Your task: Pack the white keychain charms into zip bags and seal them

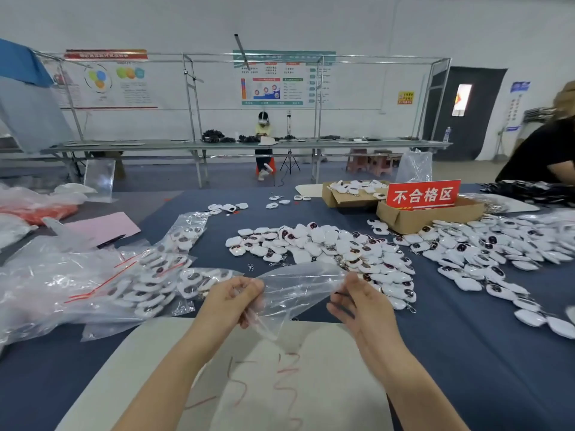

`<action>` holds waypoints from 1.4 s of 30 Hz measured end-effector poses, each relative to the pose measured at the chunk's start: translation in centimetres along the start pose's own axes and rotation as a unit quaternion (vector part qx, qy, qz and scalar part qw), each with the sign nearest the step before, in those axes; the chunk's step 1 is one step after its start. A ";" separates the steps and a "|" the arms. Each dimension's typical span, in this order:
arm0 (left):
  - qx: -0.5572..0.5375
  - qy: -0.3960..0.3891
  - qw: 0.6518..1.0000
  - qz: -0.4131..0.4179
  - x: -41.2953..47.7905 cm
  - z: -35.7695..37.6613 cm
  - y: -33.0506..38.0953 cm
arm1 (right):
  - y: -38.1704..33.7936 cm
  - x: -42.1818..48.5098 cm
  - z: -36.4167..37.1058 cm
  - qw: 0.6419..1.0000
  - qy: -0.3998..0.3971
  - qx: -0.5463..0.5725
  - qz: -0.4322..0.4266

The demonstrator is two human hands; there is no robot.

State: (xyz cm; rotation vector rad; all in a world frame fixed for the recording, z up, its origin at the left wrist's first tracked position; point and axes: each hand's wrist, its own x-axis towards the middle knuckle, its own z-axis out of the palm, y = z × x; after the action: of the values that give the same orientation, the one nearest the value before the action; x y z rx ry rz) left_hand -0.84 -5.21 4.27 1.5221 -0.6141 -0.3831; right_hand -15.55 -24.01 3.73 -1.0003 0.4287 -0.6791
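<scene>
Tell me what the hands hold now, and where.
An empty clear zip bag, stretched between both hands: the left hand grips its left end, and the right hand pinches its right edge.

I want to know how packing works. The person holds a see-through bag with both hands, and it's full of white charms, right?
Not quite. The head view shows the left hand and right hand holding the see-through bag, but it is empty. The white charms lie loose in a pile on the blue cloth behind it.
</scene>
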 end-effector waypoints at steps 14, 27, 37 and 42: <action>-0.063 0.090 0.989 -0.095 -0.5 2.9 -3.5 | 2.0 -1.0 -2.6 0.988 0.029 -0.074 0.134; 0.223 0.162 0.960 0.043 -0.9 3.4 -3.7 | 2.7 -0.3 -1.5 0.883 0.075 -0.442 -0.137; 0.259 0.131 0.957 0.006 -1.6 4.3 -4.9 | 2.9 -0.2 -1.9 0.836 0.114 -0.524 -0.114; 0.468 0.034 0.882 -0.041 -2.4 3.4 -4.4 | 2.5 0.7 -3.1 0.762 0.112 -0.638 -0.019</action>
State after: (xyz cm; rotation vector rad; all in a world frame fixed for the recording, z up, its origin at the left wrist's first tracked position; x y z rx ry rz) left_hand -4.14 -6.63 -0.61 2.4826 -0.7233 -0.0735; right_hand -16.08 -25.50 0.01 -2.2341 1.1639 -0.4852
